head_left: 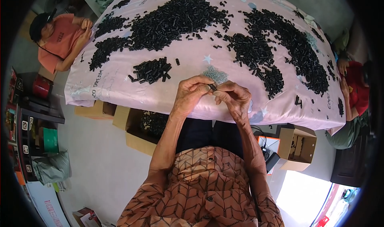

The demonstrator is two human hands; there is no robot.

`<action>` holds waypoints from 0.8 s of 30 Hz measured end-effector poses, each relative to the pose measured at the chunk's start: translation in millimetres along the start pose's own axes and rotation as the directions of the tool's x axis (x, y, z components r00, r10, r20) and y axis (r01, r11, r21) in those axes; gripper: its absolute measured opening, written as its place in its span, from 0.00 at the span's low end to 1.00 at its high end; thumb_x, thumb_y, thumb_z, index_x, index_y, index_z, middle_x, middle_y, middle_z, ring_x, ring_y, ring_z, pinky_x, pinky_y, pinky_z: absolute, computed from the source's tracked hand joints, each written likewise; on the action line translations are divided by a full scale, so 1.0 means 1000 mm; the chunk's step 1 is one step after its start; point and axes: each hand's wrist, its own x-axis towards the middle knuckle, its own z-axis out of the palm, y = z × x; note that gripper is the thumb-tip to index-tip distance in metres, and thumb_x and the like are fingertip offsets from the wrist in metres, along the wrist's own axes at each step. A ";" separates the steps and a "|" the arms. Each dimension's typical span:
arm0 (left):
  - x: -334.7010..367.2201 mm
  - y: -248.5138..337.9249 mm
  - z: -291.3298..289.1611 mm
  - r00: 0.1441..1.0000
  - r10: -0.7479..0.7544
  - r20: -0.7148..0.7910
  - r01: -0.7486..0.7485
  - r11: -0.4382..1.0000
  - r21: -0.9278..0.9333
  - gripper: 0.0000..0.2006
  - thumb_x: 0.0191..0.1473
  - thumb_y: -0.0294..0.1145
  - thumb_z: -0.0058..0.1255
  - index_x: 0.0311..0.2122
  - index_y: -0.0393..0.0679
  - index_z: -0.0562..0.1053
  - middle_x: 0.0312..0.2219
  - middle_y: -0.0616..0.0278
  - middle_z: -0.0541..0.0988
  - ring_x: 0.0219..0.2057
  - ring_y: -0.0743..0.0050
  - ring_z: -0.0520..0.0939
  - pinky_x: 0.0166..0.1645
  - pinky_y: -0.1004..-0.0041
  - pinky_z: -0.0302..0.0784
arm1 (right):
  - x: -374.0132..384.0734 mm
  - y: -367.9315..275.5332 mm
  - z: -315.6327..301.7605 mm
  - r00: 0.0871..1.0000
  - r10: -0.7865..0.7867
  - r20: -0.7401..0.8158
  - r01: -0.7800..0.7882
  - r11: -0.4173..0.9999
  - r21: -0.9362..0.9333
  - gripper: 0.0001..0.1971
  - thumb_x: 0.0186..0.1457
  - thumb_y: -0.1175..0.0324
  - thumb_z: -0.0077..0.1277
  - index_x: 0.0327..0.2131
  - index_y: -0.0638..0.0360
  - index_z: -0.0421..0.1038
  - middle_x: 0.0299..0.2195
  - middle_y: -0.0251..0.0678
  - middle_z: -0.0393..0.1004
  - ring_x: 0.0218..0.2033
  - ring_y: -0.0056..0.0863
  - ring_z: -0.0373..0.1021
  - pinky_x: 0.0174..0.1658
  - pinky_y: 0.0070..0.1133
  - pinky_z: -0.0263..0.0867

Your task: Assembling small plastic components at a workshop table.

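Observation:
Between the fingertips of both hands is a small black cylindrical part (pixel 213 87), mostly covered by the fingers. My left hand (pixel 189 94) pinches it from one side, and my right hand (pixel 235 98) pinches it from the other. Just beyond the fingers lies a little heap of thin silvery metal pieces (pixel 216 73), like pins or small screws. To the left of my hands is a small pile of black cylindrical parts (pixel 150 70), with one loose part (pixel 177 61) beside it.
Large heaps of black parts (pixel 172 23) cover much of the pink cloth-covered table (pixel 192 67); more heaps (pixel 254 51) lie right. One person (pixel 60 41) sits at the left edge, another (pixel 356 87) at the right. Cardboard boxes (pixel 149 141) (pixel 298 147) stand below the near edge.

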 end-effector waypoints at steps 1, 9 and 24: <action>0.000 0.000 0.000 1.000 0.001 -0.001 -0.001 1.000 -0.001 0.09 0.54 0.19 0.51 0.41 0.33 0.76 0.36 0.56 0.79 0.33 0.73 0.79 0.41 0.75 0.77 | 0.000 0.000 0.000 1.000 -0.009 -0.008 0.009 1.000 0.014 0.04 0.49 0.82 0.58 0.31 0.69 0.75 0.27 0.37 0.76 0.22 0.20 0.71 0.24 0.16 0.68; -0.001 0.001 0.000 0.999 -0.024 -0.031 0.025 1.000 0.012 0.10 0.51 0.16 0.52 0.40 0.33 0.76 0.36 0.55 0.79 0.36 0.72 0.80 0.44 0.74 0.78 | -0.002 -0.002 0.004 0.999 0.024 -0.036 -0.022 0.997 0.073 0.04 0.50 0.83 0.56 0.31 0.69 0.75 0.26 0.37 0.75 0.22 0.20 0.71 0.23 0.16 0.69; -0.002 0.003 -0.003 0.994 -0.104 -0.032 0.104 0.994 0.016 0.14 0.48 0.15 0.54 0.43 0.34 0.75 0.37 0.55 0.79 0.37 0.71 0.79 0.44 0.72 0.76 | -0.006 0.002 0.007 0.991 0.119 -0.062 -0.109 0.983 0.145 0.04 0.50 0.84 0.56 0.31 0.68 0.74 0.26 0.34 0.73 0.22 0.17 0.68 0.23 0.14 0.65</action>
